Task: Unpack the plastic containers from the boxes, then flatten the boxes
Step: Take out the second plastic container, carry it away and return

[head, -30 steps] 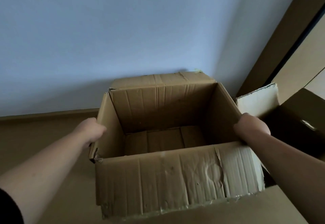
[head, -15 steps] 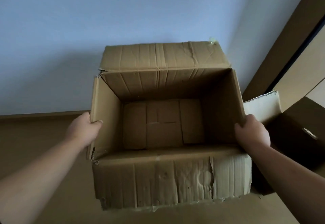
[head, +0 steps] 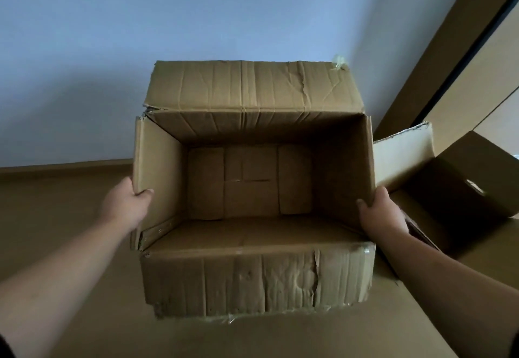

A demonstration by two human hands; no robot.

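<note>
A worn brown cardboard box (head: 252,282) fills the middle of the view, held up with its open mouth tilted toward me. Its inside is empty down to the bottom flaps. My left hand (head: 123,209) grips the edge of the box's left side panel, thumb inside. My right hand (head: 382,211) grips the edge of the right side panel, thumb inside. The top flap stands up at the far side and the near flap hangs down toward me. No plastic containers are in view.
A second open cardboard box (head: 455,194) sits on the floor to the right, close to my right arm. A pale wall (head: 196,20) rises behind, a brown door frame (head: 449,48) stands at the right, and tan floor (head: 70,189) lies around the boxes.
Both hands have lifted the box and tipped its opening toward me, so its bottom flaps now face the camera. My grips on the two side panels have stayed in place.
</note>
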